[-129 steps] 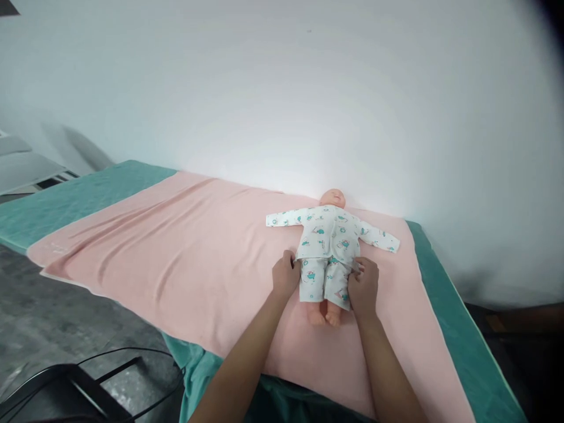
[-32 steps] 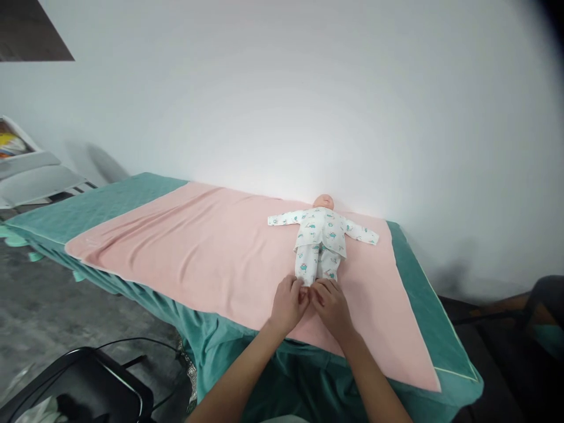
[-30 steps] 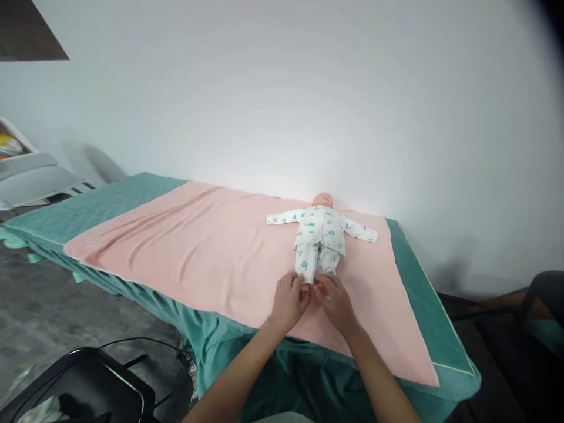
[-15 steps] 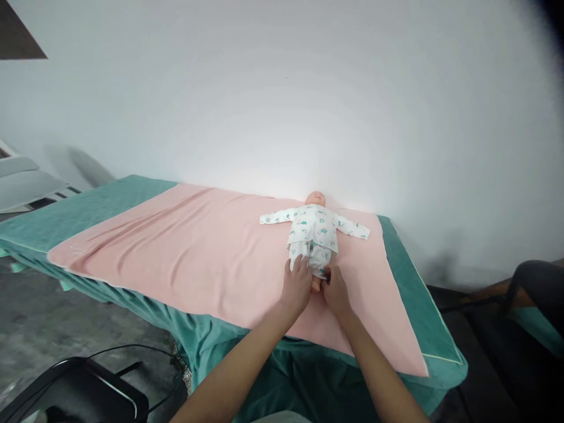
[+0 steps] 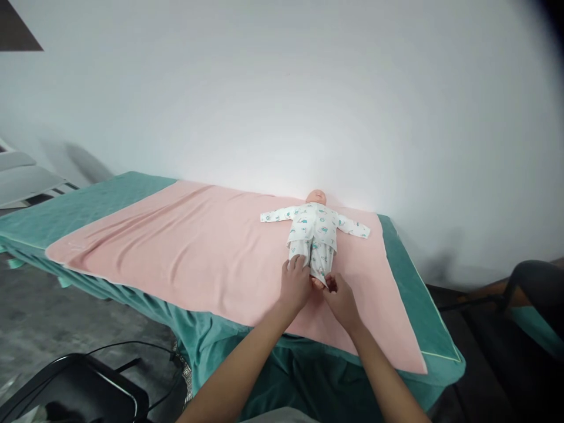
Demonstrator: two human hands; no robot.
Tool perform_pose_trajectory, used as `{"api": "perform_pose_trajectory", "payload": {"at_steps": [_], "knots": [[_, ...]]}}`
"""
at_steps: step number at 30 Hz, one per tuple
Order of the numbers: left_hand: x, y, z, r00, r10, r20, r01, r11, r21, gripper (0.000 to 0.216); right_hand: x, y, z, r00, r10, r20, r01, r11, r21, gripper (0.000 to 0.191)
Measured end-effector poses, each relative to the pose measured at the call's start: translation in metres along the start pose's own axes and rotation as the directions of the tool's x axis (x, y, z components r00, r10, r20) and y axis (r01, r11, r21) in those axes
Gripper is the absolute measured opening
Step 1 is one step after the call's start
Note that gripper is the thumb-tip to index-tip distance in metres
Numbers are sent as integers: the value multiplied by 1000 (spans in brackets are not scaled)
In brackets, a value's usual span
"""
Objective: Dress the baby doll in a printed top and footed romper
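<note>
A baby doll (image 5: 315,218) lies on its back on a pink towel (image 5: 198,247), head toward the wall and arms spread. It wears a white top and trousers (image 5: 320,262) with a teal print. My left hand (image 5: 295,285) grips the trouser leg on the left side, near the cuff. My right hand (image 5: 342,297) pinches the cuff of the other trouser leg, right at the doll's foot. Both hands hide the doll's feet almost fully.
The towel covers a long table under a teal cover (image 5: 88,200) that stands against a white wall. A black chair (image 5: 79,388) stands on the floor at the lower left and a dark chair (image 5: 533,288) at the right. White shelves (image 5: 22,176) show at the far left.
About four seconds ago my hands held the trousers at the doll's waist. They then went to the feet, pushed the trouser legs up, and now hold the cuffs slightly lower.
</note>
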State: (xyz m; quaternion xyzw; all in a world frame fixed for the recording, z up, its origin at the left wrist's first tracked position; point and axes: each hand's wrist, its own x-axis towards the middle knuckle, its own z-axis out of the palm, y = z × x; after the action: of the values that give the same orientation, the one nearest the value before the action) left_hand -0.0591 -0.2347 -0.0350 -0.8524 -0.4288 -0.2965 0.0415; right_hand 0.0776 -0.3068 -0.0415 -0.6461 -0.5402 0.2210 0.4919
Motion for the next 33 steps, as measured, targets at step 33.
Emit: {"api": "perform_pose_trajectory", "payload": {"at_steps": [33], "knots": [[-8, -8, -6, 961, 272, 44, -260, 949, -179, 23, -17, 12, -7, 988, -154, 0, 153, 981, -117, 7]]}}
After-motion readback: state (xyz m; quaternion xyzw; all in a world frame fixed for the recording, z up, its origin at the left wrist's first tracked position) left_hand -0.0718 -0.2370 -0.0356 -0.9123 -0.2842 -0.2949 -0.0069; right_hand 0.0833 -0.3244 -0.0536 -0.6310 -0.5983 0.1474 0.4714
